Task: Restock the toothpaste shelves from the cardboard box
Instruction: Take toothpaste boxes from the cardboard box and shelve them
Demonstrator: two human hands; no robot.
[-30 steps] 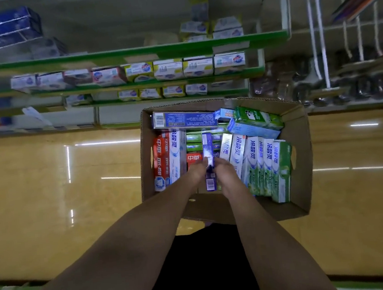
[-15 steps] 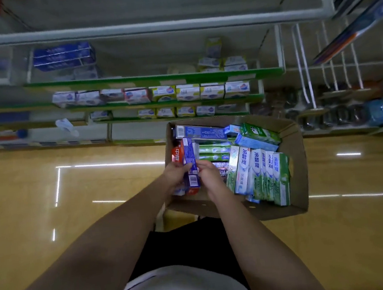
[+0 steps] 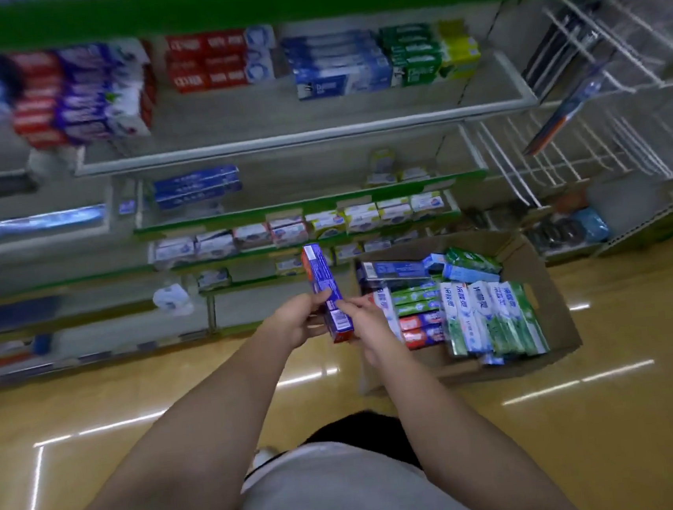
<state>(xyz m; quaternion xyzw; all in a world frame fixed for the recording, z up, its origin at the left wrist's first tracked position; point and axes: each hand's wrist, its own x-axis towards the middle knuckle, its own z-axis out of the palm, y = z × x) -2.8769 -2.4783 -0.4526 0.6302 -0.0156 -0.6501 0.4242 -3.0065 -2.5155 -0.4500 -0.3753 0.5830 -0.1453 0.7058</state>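
Both hands, left hand (image 3: 298,320) and right hand (image 3: 368,325), pinch the toothpaste box (image 3: 324,293) only at its bottom end; tilting, it could slip to the floor (image 3: 135,397).

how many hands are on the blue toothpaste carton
2. The left hand grips the blue toothpaste carton from its left side; the right hand pinches its lower end from the right.

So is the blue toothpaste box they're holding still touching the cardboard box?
Apart. The head view shows the blue toothpaste box held by both hands, left of the cardboard box.
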